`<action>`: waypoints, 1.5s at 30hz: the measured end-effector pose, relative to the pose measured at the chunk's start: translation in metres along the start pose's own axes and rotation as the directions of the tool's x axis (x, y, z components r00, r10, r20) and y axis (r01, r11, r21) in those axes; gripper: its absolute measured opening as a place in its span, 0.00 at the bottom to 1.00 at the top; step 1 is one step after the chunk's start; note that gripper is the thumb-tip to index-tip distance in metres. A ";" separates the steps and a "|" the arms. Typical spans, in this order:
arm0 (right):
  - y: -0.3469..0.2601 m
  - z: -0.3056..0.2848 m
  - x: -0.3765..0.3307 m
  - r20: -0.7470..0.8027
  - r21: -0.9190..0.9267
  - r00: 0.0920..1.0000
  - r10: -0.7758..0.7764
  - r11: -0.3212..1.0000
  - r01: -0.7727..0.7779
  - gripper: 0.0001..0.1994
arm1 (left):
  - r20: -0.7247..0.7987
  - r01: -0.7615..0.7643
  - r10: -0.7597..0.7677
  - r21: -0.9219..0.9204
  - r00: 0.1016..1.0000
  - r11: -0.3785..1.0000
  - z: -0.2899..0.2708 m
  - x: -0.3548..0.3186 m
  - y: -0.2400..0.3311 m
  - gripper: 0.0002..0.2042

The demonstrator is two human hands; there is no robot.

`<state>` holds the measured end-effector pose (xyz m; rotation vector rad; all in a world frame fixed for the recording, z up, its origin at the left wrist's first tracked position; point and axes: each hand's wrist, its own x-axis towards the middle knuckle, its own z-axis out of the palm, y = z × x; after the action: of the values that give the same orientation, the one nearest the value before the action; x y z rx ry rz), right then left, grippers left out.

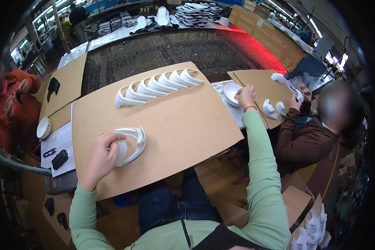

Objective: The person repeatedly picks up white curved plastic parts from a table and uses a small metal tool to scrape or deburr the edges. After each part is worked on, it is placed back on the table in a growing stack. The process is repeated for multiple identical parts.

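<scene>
My left hand (103,153) is closed on the near end of a small stack of white curved shoe pieces (140,143), lying on the cardboard sheet (183,129). Its fingers cover part of the stack. Over at the right, my right hand (246,96) is pinched at the rim of a white bowl (231,92); whatever is between its fingers is too small to make out. Farther back on the cardboard, several more white curved shoe pieces (154,87) lie in an overlapping row, apart from both hands.
Behind the cardboard runs a dark mesh conveyor (154,50), lit red at its right end. A person in brown (304,137) works at the right with white pieces; another in orange (16,104) stands left. Thread snippers (49,152) and another bowl (43,128) lie left.
</scene>
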<state>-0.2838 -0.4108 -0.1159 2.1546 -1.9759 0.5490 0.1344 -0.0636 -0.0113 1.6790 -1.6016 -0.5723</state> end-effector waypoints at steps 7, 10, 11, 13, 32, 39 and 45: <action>0.001 0.001 0.000 0.023 -0.037 1.000 -0.008 0.999 0.009 0.02 | -0.221 0.051 -0.087 -0.164 0.971 0.985 -0.025 -0.029 0.012 0.06; 0.004 0.004 0.000 -0.048 0.027 0.997 0.063 0.998 -0.062 0.03 | -0.277 -0.019 -0.109 -0.420 0.955 0.907 -0.034 -0.039 0.019 0.10; 0.006 0.004 0.001 -0.078 0.121 0.988 0.135 0.985 -0.125 0.03 | -0.257 0.012 -0.153 -0.479 0.954 0.878 -0.038 -0.044 0.022 0.19; 0.010 0.007 0.004 -0.115 0.309 0.953 0.280 0.922 -0.233 0.03 | -0.326 -0.133 -0.071 -0.562 0.943 0.816 -0.036 -0.051 0.027 0.24; -0.095 -0.165 -0.176 0.092 0.966 0.989 -0.116 -0.229 -0.117 0.04 | 0.412 0.370 0.099 -0.883 0.906 0.288 0.076 -0.059 0.080 0.26; -0.123 -0.192 -0.243 -0.178 0.983 0.897 -0.405 -0.025 0.184 0.07 | 0.515 0.483 0.126 -0.848 0.848 0.216 0.079 -0.058 0.081 0.38; -0.129 -0.197 -0.253 -0.347 0.893 0.764 -0.544 0.056 0.446 0.10 | 0.488 0.463 0.132 -0.868 0.863 0.181 0.078 -0.061 0.083 0.40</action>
<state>-0.2011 -0.0909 -0.0139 3.2726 -0.5187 1.9070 0.0144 -0.0155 -0.0084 0.6378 -0.7907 -1.8114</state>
